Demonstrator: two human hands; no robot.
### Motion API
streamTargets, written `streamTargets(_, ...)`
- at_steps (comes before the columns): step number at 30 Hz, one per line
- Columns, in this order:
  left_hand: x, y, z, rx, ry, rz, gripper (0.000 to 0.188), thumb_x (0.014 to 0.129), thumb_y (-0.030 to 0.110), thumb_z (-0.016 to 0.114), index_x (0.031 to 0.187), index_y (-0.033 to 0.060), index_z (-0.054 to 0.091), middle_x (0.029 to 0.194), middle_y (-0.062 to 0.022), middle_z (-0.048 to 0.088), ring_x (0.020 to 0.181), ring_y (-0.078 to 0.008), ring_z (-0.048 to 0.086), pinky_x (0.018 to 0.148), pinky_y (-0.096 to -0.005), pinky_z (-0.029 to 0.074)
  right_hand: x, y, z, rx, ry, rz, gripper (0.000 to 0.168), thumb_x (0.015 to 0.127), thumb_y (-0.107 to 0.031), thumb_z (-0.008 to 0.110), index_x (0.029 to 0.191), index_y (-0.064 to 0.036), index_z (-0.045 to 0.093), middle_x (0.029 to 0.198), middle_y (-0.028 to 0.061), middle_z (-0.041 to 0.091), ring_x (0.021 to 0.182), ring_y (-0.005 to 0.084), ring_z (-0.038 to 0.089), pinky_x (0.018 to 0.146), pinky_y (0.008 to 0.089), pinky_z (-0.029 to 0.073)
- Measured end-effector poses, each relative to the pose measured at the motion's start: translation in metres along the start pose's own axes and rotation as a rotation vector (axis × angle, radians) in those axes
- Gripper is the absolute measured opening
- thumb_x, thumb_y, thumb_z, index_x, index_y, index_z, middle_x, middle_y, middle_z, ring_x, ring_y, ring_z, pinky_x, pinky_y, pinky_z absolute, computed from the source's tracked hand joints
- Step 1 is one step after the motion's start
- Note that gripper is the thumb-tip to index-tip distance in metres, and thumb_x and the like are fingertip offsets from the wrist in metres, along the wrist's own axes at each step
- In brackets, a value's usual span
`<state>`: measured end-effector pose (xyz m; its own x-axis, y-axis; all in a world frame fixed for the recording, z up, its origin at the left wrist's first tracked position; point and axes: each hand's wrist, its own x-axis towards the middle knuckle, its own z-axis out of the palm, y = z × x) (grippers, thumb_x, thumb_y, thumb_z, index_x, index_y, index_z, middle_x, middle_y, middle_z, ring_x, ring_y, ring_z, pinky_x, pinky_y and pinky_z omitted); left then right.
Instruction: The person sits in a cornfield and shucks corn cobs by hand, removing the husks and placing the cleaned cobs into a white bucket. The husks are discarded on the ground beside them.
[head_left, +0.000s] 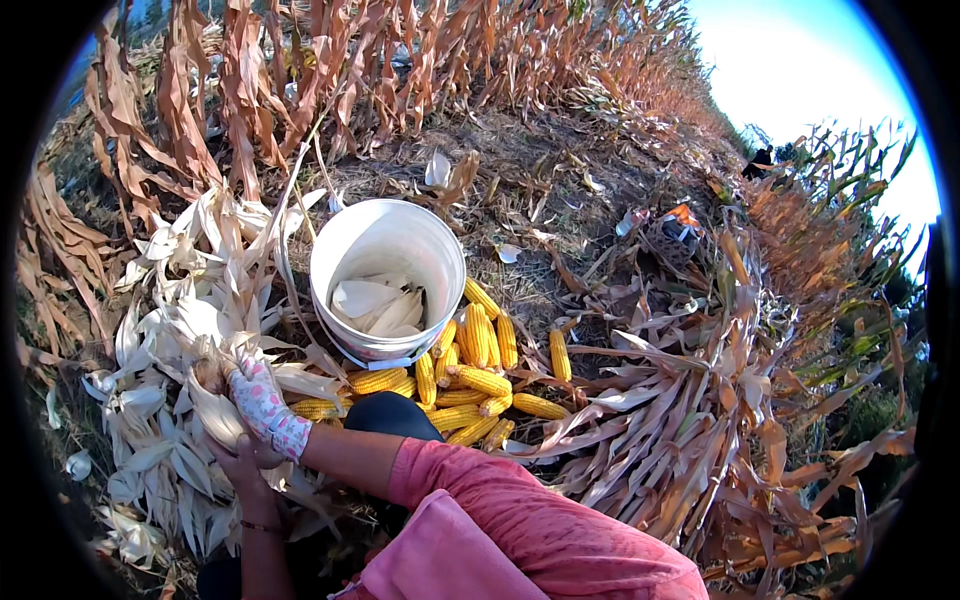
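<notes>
An ear of corn in its pale dry husk (217, 415) is held low at the left, over a heap of stripped husks (169, 442). My left hand (244, 465), ungloved and with a thin band at the wrist, grips the ear's lower end. My right hand (262, 405), in a white glove with a pink floral print, is closed about its upper part; its fingertips are partly hidden by husk. Husked yellow corn ears (480, 380) lie piled in front of my knee (394, 415). Beside them stands a white plastic bucket (450, 247) with loose husks (379, 304) inside.
Dry standing corn stalks (247, 97) rise beyond the bucket. A heap of dry stalks and leaves (660, 435) lies at the right. An orange and dark item (681, 225) rests on the littered soil. A person in dark clothing (759, 163) is far off at the upper right.
</notes>
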<state>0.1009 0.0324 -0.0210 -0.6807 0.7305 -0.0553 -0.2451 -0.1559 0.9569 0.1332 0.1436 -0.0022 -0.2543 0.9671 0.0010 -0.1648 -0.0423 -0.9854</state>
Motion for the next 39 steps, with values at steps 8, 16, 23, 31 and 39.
streamTargets(8,0.035,0.005,-0.028,-0.425,0.058,-0.074,0.08,0.087,0.057,0.049,0.142,0.0054,0.024,0.138,-0.0157,0.036,0.123,-0.0287,0.042,0.103,-0.0425,0.034,-0.001,0.008,0.01,0.923,-0.243,0.507,0.006,0.095,-0.015,0.05,0.098,-0.011,0.053,0.072,-0.0005,0.05,0.055,0.0105,0.05,0.043,0.0247,0.042)
streamTargets(16,0.066,0.037,-0.092,-0.398,0.145,-0.232,0.078,0.083,0.061,0.053,0.136,0.0054,0.036,0.123,-0.0113,0.049,0.109,-0.025,0.05,0.093,-0.0405,0.042,-0.039,-0.006,-0.021,0.316,-1.051,0.615,0.022,0.093,-0.026,0.057,0.082,-0.008,0.062,0.06,-0.0011,0.056,0.049,0.0062,0.05,0.042,0.0204,0.039)
streamTargets(23,0.064,0.032,-0.104,-0.341,0.193,-0.229,0.065,0.084,0.06,0.051,0.12,0.0066,0.047,0.098,-0.011,0.058,0.083,-0.024,0.06,0.07,-0.0401,0.052,-0.071,-0.033,-0.039,0.212,-1.41,0.856,0.016,0.089,-0.021,0.062,0.098,-0.007,0.06,0.072,-0.0028,0.055,0.057,0.0055,0.05,0.05,0.0194,0.041)
streamTargets(31,0.058,0.063,-0.104,-0.393,0.073,-0.045,0.083,0.076,0.073,0.05,0.121,0.0032,0.045,0.096,-0.0145,0.06,0.087,-0.0289,0.063,0.079,-0.0416,0.052,-0.046,-0.035,-0.025,0.093,-0.816,0.293,0.043,0.086,-0.018,0.065,0.122,0.0,0.05,0.1,0.004,0.06,0.089,0.0114,0.058,0.077,0.0261,0.048)
streamTargets(39,0.056,0.058,-0.093,-0.359,-0.168,-0.033,0.08,0.079,0.068,0.05,0.125,0.0032,0.043,0.105,-0.0156,0.059,0.094,-0.0271,0.062,0.081,-0.0424,0.052,-0.053,0.013,-0.007,0.04,-1.07,0.563,0.101,0.07,-0.006,0.076,0.147,-0.003,0.011,0.132,0.0136,0.045,0.118,0.0197,0.047,0.099,0.0301,0.039)
